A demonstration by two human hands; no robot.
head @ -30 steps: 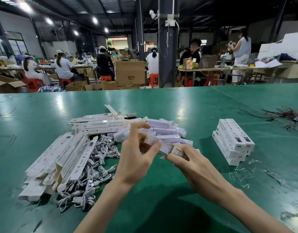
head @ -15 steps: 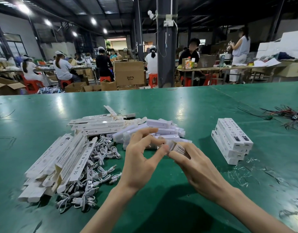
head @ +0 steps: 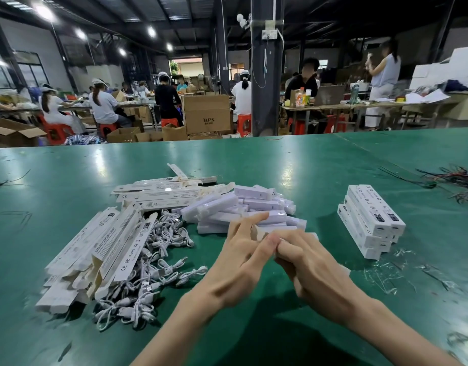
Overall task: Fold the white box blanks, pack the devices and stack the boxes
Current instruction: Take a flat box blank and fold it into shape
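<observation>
My left hand and my right hand meet over the green table, both gripping one white box that is almost wholly hidden behind the fingers. The left thumb touches the right fingertips at the box's end. Flat white box blanks lie heaped at the left, with more blanks behind them. A pile of white devices sits just beyond my hands. Packed boxes are stacked at the right.
A tangle of white cables lies between the blanks and my left hand. Clear plastic scraps litter the table at the right, and coloured wires lie far right. Seated workers and cartons fill the hall beyond the table's far edge.
Both hands have come down and closer together with the box. Its printed side, visible before, is now covered by my right fingers.
</observation>
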